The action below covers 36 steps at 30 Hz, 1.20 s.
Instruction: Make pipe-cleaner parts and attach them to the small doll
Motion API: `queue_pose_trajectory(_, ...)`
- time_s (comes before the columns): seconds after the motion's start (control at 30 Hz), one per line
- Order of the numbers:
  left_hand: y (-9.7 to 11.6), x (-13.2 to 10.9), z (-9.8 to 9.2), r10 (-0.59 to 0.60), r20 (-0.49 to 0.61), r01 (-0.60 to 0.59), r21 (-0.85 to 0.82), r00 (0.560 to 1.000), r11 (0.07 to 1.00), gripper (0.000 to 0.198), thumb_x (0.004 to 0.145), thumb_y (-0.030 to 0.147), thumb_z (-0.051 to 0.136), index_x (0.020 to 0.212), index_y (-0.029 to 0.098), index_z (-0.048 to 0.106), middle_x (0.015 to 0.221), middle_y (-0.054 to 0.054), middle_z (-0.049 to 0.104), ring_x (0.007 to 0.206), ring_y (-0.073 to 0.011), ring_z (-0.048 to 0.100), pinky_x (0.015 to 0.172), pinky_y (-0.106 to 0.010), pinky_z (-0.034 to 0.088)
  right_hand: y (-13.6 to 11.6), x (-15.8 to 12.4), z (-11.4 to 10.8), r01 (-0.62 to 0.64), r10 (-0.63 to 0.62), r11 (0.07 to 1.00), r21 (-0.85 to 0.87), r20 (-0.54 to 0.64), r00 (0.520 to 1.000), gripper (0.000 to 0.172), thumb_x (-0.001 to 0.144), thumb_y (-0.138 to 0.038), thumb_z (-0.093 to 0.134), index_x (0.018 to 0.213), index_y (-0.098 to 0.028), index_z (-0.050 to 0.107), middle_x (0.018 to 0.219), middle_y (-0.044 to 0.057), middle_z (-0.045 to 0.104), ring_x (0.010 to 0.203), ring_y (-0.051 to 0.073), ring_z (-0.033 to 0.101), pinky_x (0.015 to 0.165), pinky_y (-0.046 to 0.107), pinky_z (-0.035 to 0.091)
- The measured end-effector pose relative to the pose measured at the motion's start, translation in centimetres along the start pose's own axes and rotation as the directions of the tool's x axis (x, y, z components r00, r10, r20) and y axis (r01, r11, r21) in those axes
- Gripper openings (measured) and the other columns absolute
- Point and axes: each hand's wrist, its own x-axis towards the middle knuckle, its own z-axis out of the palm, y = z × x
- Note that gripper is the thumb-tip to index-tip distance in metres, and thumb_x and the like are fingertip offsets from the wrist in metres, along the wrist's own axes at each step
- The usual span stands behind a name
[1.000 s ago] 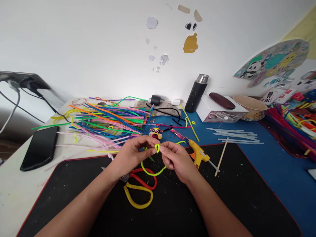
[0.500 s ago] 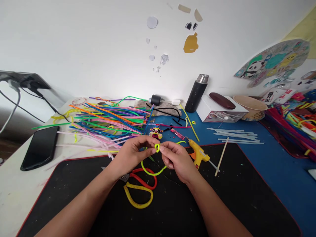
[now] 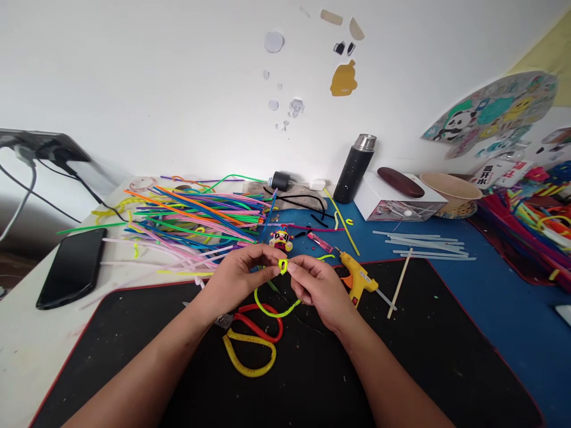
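Observation:
Between both hands is a neon-yellow pipe cleaner (image 3: 282, 267), bent into a small loop at its held end. My left hand (image 3: 243, 274) pinches the loop's left side between thumb and fingertips. On its right side, my right hand (image 3: 317, 286) does the same. A curved length of the pipe cleaner hangs below the hands above the black mat. Just behind my fingertips sits a small clown figure (image 3: 281, 236), partly covered by them. Scissors (image 3: 252, 353) with one red and one yellow handle lie under my left wrist, their blades partly hidden by it.
A pile of colored pipe cleaners (image 3: 200, 208) spreads at the back left, beside a phone (image 3: 71, 267). Right of my hands lie a yellow glue gun (image 3: 359, 276), a wooden stick (image 3: 400, 282) and glue sticks (image 3: 423, 241). A black thermos (image 3: 354, 169) stands near a white box (image 3: 388, 205).
Almost nothing differs. Both hands keep their pinch on the looped pipe cleaner, and the view has shifted very slightly.

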Motion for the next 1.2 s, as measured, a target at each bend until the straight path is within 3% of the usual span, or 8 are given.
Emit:
queue_pose_trajectory(0.47, 0.03, -0.02, 0.01, -0.022, 0.011, 0.023, -0.024, 1.000, 0.999, 0.023, 0.087, 0.030, 0.081, 0.107, 0.018, 0.079, 0.096, -0.006, 0.078, 0.090, -0.0202, 0.070, 0.086, -0.032, 0.055, -0.11, -0.11, 0.06, 0.016, -0.016, 1.000, -0.018, 0.003, 1.000, 0.039, 0.087, -0.057, 0.075, 0.091, -0.018, 0.068, 0.054, -0.007, 0.051, 0.044, 0.006, 0.032, 0.044, 0.024, 0.018)
queue_pose_trajectory(1.2, -0.09, -0.07, 0.14, -0.078, 0.038, 0.084, -0.196, 0.996, 0.977, 0.023, 0.084, 0.031, 0.087, 0.101, 0.017, 0.080, 0.094, -0.004, 0.077, 0.088, -0.0179, 0.068, 0.083, -0.029, 0.053, -0.03, -0.11, 0.06, 0.007, -0.007, 1.000, 0.005, -0.012, 1.000, 0.039, 0.083, -0.056, 0.081, 0.089, -0.020, 0.066, 0.055, -0.009, 0.046, 0.044, 0.006, 0.032, 0.044, 0.023, 0.019)
